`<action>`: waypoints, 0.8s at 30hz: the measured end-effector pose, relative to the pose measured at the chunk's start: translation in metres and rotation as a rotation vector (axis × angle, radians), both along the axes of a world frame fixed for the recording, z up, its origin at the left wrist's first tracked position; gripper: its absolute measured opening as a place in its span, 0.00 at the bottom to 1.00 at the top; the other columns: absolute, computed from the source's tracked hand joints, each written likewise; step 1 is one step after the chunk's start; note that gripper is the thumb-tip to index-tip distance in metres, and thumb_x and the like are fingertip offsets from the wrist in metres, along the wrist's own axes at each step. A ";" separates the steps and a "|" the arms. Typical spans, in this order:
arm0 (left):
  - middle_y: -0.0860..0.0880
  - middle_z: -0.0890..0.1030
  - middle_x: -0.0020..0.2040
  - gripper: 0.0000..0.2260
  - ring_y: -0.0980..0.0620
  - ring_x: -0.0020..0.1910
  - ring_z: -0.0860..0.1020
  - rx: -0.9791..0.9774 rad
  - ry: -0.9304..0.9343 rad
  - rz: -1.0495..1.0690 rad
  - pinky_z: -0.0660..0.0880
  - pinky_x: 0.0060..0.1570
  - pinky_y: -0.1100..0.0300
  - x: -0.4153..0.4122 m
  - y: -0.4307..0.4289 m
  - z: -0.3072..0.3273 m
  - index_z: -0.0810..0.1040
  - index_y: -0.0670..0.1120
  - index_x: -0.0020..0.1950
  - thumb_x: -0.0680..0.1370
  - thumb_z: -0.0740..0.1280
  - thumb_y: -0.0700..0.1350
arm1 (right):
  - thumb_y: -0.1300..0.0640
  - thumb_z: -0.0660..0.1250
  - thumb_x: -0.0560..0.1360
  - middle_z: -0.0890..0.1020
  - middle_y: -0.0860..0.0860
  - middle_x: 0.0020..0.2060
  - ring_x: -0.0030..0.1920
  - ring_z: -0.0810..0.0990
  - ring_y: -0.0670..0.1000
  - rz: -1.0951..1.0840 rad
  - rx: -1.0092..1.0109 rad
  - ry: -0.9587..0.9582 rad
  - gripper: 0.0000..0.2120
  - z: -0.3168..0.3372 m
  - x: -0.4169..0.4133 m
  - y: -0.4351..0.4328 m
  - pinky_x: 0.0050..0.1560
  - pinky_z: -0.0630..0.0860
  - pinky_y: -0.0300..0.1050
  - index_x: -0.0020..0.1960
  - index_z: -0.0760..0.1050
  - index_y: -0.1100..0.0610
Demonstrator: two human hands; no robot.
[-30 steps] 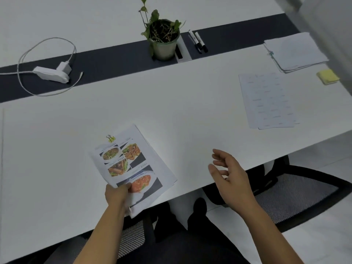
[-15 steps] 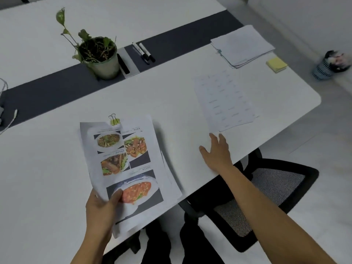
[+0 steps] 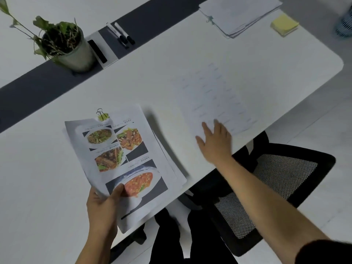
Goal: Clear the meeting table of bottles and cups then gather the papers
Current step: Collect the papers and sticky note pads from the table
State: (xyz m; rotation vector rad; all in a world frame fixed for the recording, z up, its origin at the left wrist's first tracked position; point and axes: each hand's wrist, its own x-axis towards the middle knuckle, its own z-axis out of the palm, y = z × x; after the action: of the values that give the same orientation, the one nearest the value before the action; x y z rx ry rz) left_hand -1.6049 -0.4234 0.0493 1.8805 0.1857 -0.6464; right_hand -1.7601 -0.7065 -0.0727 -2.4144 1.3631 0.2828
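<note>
Left hand (image 3: 102,208): grip pinching lower corner of clipped food-photo papers (image 3: 122,161), thumb on top, sheaf raised over near table (image 3: 38,187) edge. Right hand (image 3: 216,143): fingers spread flat, tips touching loose printed sheets (image 3: 215,96) lying just right. Far right corner: paper stack (image 3: 240,12), sticky notes (image 3: 284,24) beside. Dark centre strip: potted plant (image 3: 66,46), markers (image 3: 122,34).

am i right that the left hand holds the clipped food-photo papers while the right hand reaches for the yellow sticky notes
Not quite. In the head view the right hand reaches for the loose printed sheets near the table edge, not the yellow sticky notes, which lie far off. The left hand does hold the clipped food-photo papers.
</note>
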 end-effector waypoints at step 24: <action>0.50 0.84 0.54 0.16 0.49 0.53 0.82 -0.059 -0.010 -0.012 0.77 0.55 0.53 -0.006 0.039 0.025 0.78 0.47 0.60 0.76 0.70 0.33 | 0.61 0.75 0.74 0.83 0.51 0.55 0.50 0.82 0.50 -1.187 0.806 -0.812 0.15 0.019 -0.084 0.109 0.45 0.83 0.50 0.56 0.78 0.49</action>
State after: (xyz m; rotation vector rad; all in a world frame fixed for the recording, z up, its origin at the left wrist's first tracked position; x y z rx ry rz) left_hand -1.6108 -0.3848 0.0745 1.8289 0.1473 -0.6445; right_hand -1.8446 -0.5972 -0.0537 -0.6750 1.5388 -0.3651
